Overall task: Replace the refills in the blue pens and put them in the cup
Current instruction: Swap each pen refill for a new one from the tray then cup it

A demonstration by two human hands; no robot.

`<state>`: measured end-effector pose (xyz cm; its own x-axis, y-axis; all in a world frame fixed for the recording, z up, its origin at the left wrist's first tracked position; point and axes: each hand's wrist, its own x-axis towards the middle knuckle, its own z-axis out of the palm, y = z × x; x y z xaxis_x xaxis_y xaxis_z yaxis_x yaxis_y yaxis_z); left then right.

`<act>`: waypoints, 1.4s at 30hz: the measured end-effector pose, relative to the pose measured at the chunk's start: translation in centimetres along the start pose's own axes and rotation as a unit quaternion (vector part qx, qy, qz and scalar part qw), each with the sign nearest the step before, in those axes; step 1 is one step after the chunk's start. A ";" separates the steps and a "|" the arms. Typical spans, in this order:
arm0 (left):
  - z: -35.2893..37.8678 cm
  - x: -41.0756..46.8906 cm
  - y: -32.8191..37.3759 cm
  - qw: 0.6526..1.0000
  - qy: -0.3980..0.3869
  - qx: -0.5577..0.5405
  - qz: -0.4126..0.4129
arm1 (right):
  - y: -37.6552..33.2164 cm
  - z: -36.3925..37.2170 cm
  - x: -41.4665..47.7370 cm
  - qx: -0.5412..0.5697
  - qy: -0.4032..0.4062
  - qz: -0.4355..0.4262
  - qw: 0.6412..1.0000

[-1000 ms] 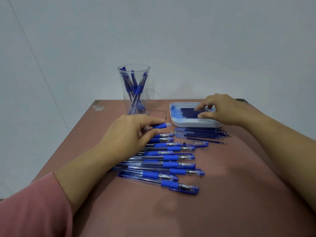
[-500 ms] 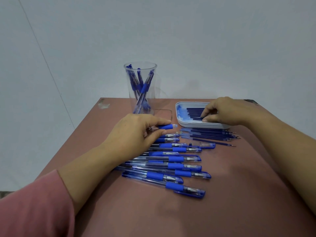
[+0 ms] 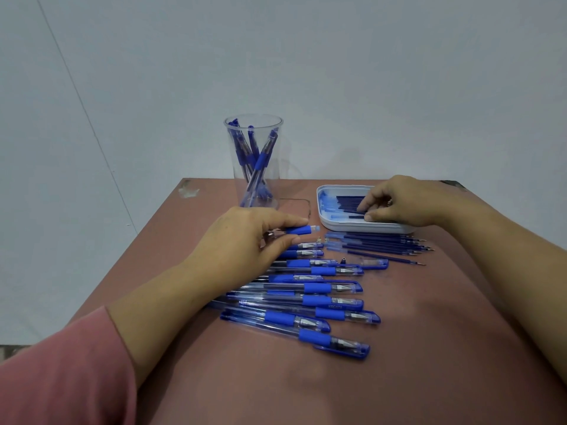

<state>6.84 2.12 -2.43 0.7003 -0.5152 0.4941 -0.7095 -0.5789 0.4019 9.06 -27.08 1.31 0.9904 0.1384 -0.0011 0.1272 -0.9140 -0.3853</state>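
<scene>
Hands: left hand (image 3: 245, 240) pinches a pen (image 3: 302, 230) by the pen row (image 3: 319, 302), right hand (image 3: 399, 204) pinches refills (image 3: 348, 202) in the tray (image 3: 337, 223).

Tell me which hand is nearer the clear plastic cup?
Left. The left hand, holding a blue pen, lies just in front of the clear plastic cup; the right hand reaches into the white tray farther right.

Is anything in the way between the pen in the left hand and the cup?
Nothing visible. The cup stands just behind the left hand and its pen, and its mouth is open.
</scene>
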 end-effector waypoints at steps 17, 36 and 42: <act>-0.2 -0.1 0.0 1.000 0.019 -0.022 -0.002 | -2.6 -0.7 -6.5 -0.014 0.170 -0.157 0.973; 0.3 -0.1 0.1 0.997 0.027 -0.064 -0.012 | -1.0 2.6 -6.5 0.081 0.171 -0.251 0.949; 0.2 -0.1 0.4 0.997 0.026 -0.074 -0.002 | -0.9 2.8 -6.3 0.082 0.165 -0.262 0.947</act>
<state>6.51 1.86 -2.45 0.7010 -0.4776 0.5296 -0.7131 -0.4791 0.5118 2.58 -26.02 -0.94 0.7605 0.4046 0.5079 0.6221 -0.6784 -0.3910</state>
